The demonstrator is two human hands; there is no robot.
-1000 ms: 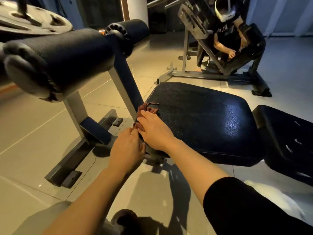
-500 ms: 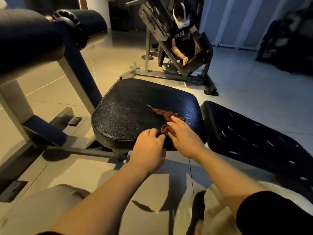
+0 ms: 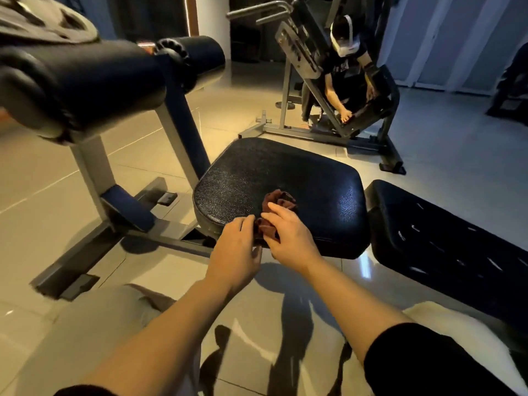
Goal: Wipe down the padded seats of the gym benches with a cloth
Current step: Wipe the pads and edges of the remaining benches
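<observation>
A: Since half a second back, the cloth [image 3: 276, 212] has bunched into a tighter wad and sits closer to the middle of the seat pad's [image 3: 274, 178] near edge. Both hands have closed in around it.

B: Take me across from the left, with the seat pad as the marker.

A: Well left of the pad are the roller pads [image 3: 94, 78] on their grey post. At the pad's near edge comes the left hand [image 3: 235, 250]: its fingers curl down over the lip and touch the cloth's near corner, though I cannot tell whether they actually pinch it. Just right of it, the right hand [image 3: 288, 235] lies over the wad, fingers bent and grasping it from above. Right of the pad, apart by a narrow gap, is the long back pad [image 3: 445, 244].

B: How should the wiping go?

A: I'd judge the wad needs flattening first, since a lump touches little. Then press and sweep in overlapping strokes toward the pad's far edge, including the rounded lip.

B: And the cloth itself?

A: Dark reddish-brown, soft, crumpled in folds, small against the pad. The pad is black, grained and glossy where light hits its right side.
</observation>
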